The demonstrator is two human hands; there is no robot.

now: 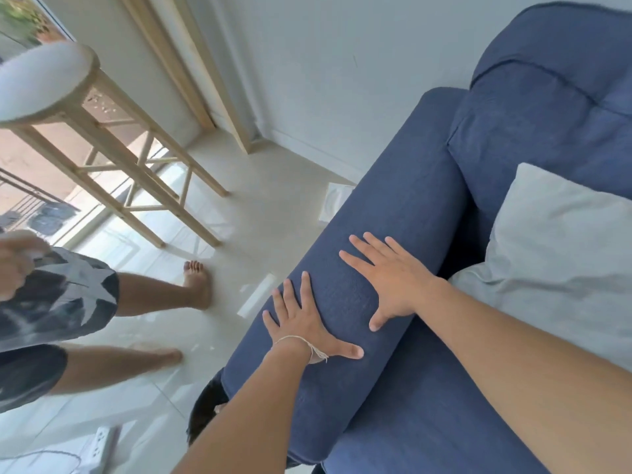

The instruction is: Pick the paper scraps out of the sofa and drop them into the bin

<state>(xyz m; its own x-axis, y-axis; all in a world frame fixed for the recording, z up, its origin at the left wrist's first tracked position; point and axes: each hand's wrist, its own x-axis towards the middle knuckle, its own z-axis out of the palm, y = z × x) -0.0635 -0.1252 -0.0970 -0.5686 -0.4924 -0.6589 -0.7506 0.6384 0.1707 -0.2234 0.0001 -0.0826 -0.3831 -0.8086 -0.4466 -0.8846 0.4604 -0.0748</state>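
A blue fabric sofa (533, 107) fills the right side of the head view. Both my hands lie flat on its rounded armrest (393, 206). My left hand (301, 323) rests on the armrest's outer side, fingers spread, a thin string bracelet on the wrist. My right hand (393, 278) lies palm down on top of the armrest, fingers apart, holding nothing. No paper scrap shows on the sofa. A white edge (333, 200) pokes out from behind the armrest on the floor; I cannot tell whether it is the bin.
A grey cushion (561, 254) leans on the seat to the right of my right arm. A wooden stool (113, 138) stands at the left. Another person's legs and bare feet (196, 285) stand on the pale tiled floor. A white power strip (101, 443) lies at the bottom left.
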